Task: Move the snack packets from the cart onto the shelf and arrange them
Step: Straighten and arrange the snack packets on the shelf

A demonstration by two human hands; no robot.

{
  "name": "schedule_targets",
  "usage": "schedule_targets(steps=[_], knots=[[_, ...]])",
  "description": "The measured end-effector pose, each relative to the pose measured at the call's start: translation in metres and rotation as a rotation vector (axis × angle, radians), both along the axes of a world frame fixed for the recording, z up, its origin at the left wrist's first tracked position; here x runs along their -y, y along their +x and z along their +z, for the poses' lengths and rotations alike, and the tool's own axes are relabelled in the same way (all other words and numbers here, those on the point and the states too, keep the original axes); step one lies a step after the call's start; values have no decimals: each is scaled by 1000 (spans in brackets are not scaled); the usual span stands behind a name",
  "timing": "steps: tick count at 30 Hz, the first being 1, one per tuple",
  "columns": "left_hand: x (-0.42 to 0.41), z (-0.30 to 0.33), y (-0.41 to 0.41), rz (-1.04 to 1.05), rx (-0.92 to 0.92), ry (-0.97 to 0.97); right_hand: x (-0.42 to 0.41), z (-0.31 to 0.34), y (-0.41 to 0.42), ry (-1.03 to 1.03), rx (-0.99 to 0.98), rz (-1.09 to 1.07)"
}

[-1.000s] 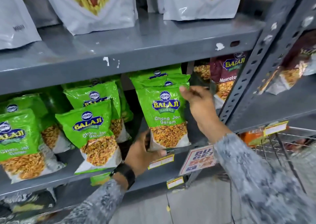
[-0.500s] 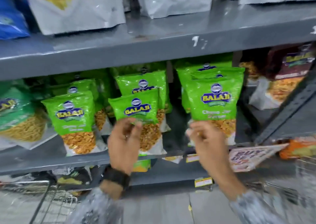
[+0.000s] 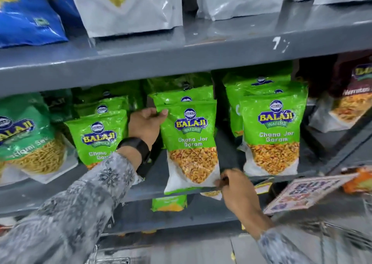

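Now both hands on packet.

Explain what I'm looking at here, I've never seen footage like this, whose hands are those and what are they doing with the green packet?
This is one picture from a camera worn on a person's head, looking forward and down at a grey shop shelf. No machine: both hands are bare. The left hand grips the upper left edge of a green Chana Jor Garam packet, and the right hand pinches its bottom right corner, standing it upright on the shelf. Matching green packets stand beside it. A wire cart shows at the lower right.
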State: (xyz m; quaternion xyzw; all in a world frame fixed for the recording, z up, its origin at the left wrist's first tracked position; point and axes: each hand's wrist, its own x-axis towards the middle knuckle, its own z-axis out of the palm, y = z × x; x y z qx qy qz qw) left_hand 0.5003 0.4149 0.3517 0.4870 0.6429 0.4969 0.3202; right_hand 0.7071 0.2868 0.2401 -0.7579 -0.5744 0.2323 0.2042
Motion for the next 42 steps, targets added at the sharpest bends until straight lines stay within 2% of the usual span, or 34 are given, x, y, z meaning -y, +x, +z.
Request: schedule_targets(steps=[2, 4, 7, 10, 12, 16, 18, 20, 22, 24, 26, 28, 31, 34, 36, 42], knots=[[1, -5, -2, -62, 31, -79, 2, 0, -2, 0, 5, 8], [15, -18, -6, -119, 128, -79, 3, 1, -1, 55, -118, 5], [60, -55, -16, -171, 30, -148, -10, 22, -2, 275, -427, -59], [100, -94, -21, -414, -22, -190, -54, 63, -10, 361, -671, -96], [106, -103, -19, -471, -164, -150, -88, 88, -16, 329, -716, -114], [103, -100, -14, -407, -207, -114, -127, 107, -22, 363, -806, -210], [104, -98, -15, -333, -341, -160, -137, 117, -19, 487, -786, -281], [106, -99, -16, -307, -365, -174, -144, 128, -14, 593, -712, -342], [106, -99, -16, -310, -355, -175, -144, 132, -15, 555, -641, -297], [105, -98, -16, -319, -349, -177, -136, 122, -20, 426, -578, -233], [105, -96, -17, -341, -338, -182, -125, 111, -25, 318, -568, -196], [107, -99, -18, -377, -290, -185, -122, 103, -26, 296, -576, -185], [110, -99, -19, -377, -283, -161, -128, 105, -25, 306, -585, -216], [99, -100, -15, -325, -214, -156, -136, 109, -18, 473, -604, -321], [92, -100, -11, -318, -252, -156, -138, 109, -12, 548, -593, -349], [92, -110, -6, -348, -336, -161, -129, 105, -18, 561, -516, -308]])
